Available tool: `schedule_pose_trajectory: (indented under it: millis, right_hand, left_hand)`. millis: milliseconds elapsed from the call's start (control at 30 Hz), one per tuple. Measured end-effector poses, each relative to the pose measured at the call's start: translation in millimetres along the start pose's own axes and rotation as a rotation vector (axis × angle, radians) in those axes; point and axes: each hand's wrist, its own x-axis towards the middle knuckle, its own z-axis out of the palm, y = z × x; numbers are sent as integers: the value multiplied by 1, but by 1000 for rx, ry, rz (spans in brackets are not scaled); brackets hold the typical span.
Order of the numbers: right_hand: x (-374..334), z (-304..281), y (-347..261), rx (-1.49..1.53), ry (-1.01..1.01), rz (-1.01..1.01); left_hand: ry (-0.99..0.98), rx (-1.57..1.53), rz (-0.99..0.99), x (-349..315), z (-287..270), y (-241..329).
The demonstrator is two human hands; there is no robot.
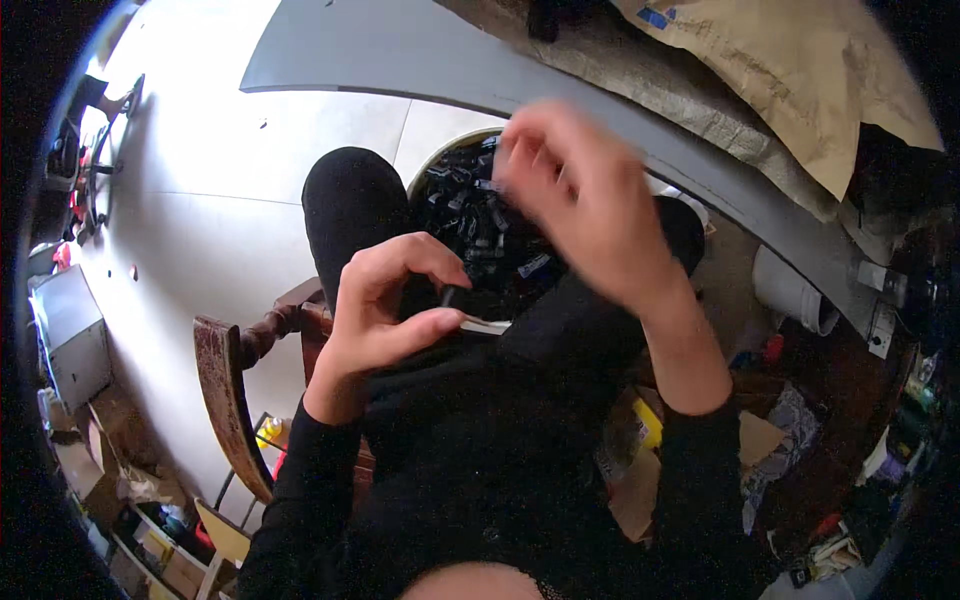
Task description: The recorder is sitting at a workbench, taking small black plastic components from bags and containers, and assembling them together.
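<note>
My left hand [385,300] pinches a small black piece [455,297] between thumb and fingertips, above my lap; its exact kind does not show. To the right, my right hand [575,190] is raised and smeared by motion, with its fingers bent. Whether anything sits in those fingers cannot be made out. Beyond and below both hands, a round pale-rimmed tub [425,163] stands between my knees. Inside it lie many small black parts [480,215], with a blue-and-white bit [533,265] among them.
A grey panel [400,50] crosses the far side, with brown paper [770,70] over it at right. A wooden chair [225,400] is at my left. A white bucket [790,290] lies at right. Cardboard boxes [120,430] stand at far left on the pale floor [190,270].
</note>
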Motion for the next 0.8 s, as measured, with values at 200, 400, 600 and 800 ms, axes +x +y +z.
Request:
schedule_pose_trajectory:
  millis: [200,400,600,800]
  right_hand:
    - [85,-14,43,-534,430,-3]
    - [29,-22,36,774,311,365]
    - [-55,10,19,1240,-54,308]
    - [-68,16,4,1095,-93,355]
  left_hand:
    - [75,-196,-73,9,8,7]
    - [212,-397,-181,-1,11,-10]
    - [248,-746,-323,29,26,-1]
    - [325,-735,-225,21,28,-3]
